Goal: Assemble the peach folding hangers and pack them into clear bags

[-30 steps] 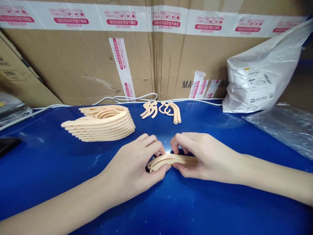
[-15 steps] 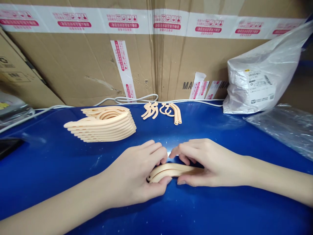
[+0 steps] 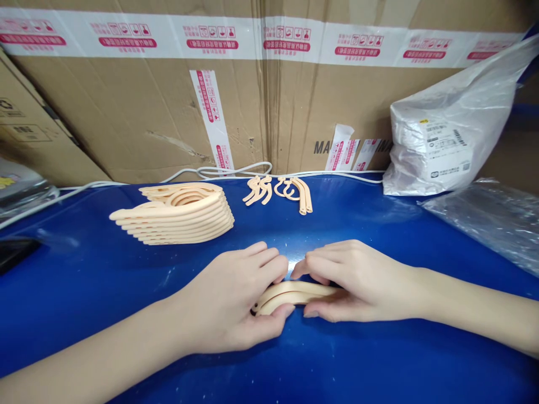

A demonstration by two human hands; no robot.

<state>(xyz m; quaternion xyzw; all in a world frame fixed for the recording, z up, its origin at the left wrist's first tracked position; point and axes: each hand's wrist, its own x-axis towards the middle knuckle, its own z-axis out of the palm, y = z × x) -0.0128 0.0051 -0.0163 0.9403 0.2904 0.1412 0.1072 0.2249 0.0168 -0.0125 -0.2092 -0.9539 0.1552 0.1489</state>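
Between my hands, low over the blue table, is a cream plastic folding hanger [image 3: 290, 294], its two curved arms lying close together. My left hand [image 3: 240, 297] grips its left end, thumb along the near side and fingers curled over the far side. The right end is wrapped by my right hand [image 3: 357, 280], which hides that end. A small dark hole shows near the left end. Behind my left hand stands a neat stack of folded cream hangers [image 3: 189, 216]. Farther back lie loose hanger pieces: short hooked pieces [image 3: 259, 189], ring-shaped hooks [image 3: 290, 193] and curved arms [image 3: 304, 196].
A large cardboard box [image 3: 151, 112] walls off the back of the blue table [image 3: 337, 359]. White cable [image 3: 236, 170] runs along its base. At right are a white plastic bag [image 3: 446, 140] and clear plastic film [image 3: 484, 219]. A dark object [image 3: 17, 252] lies at the left edge.
My right hand has shifted very slightly left along the hanger, covering a bit more of its right end. The stack and loose pieces stay put.
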